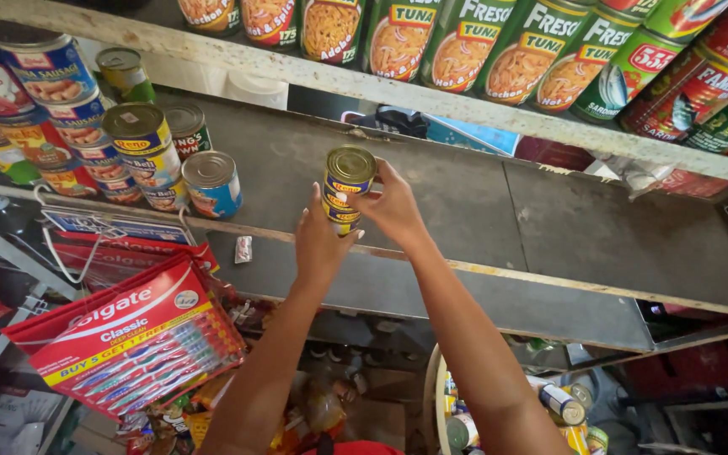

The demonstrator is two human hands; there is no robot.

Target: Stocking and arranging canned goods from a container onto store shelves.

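Both hands meet at the centre of the frame around a stack of small cans (345, 192), held just above the front part of the grey shelf (499, 211). The left hand (320, 240) cups the lower part of the stack from the near side, its fingers wrapped against the side wall. The right hand (393, 206) presses in from the right, its fingers closed on the upper can. So both hands are grasping the stack, neither released.

To handle this well, the judgement is that the lower hand should carry the weight, while the upper hand only steadies the top can so it does not slide off the one beneath. The stack looks upright; keeping it that way matters, since smooth round tins slip against each other easily. The bare stretch of shelf under and behind the hands looks roomy enough for the cans to stand flat, well apart from the front lip.

The stack appears to be two short cylindrical tins, possibly more; the left hand hides the bottom. The top one shows a dull gold metal lid with a ringed rim and a yellow-and-blue paper label.

At the left of the frame stand stacked tins (141, 156) of similar kind. A row of green cans (499, 50) lies along the upper shelf. A red toothbrush pack (128, 337) hangs at lower left.
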